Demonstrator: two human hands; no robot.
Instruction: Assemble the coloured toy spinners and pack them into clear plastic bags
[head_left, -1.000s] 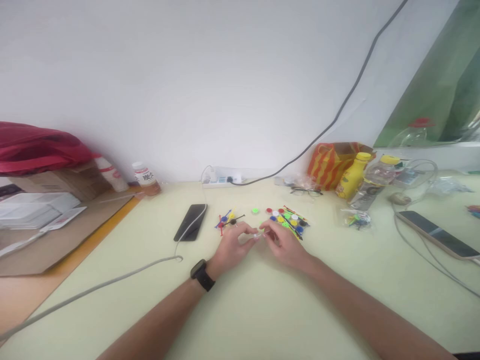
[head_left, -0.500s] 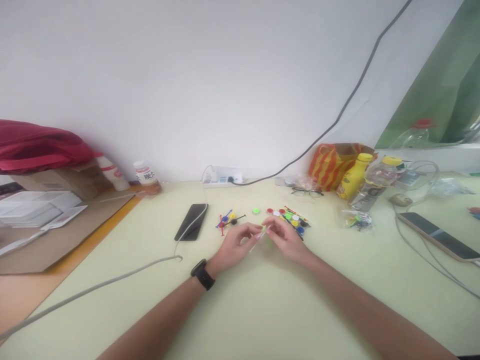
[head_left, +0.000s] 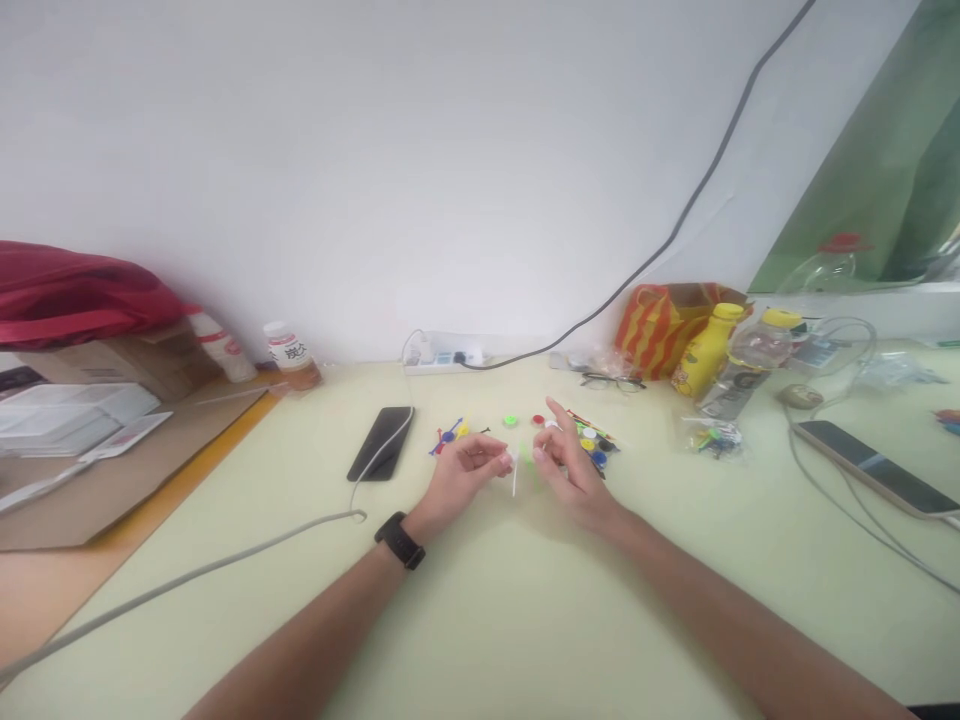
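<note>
My left hand (head_left: 471, 468) pinches a thin white plastic stick (head_left: 514, 478) between thumb and fingertips, and the stick hangs down. Opposite it, my right hand (head_left: 571, 470) has its index finger raised and the other fingers curled toward the thumb. A light green plastic stick (head_left: 526, 453) shows at those fingertips, blurred and partly hidden. Beyond my left hand lies a group of blue, red and yellow plastic pieces (head_left: 448, 436). Behind my right hand are several coloured discs and sticks (head_left: 589, 434). One green disc (head_left: 510, 421) and a red disc (head_left: 538, 420) lie between the groups.
A black phone (head_left: 382, 443) with a cable crossing it lies on the left. To the right are a small bag of plastic pieces (head_left: 714, 438), a yellow bottle (head_left: 705, 350), a striped bag (head_left: 652, 330) and another phone (head_left: 877, 468). A power strip (head_left: 442, 360) stands against the wall.
My hands have come apart from where their fingertips met. The white stick now hangs from my left hand alone, and my right index finger has lifted.
</note>
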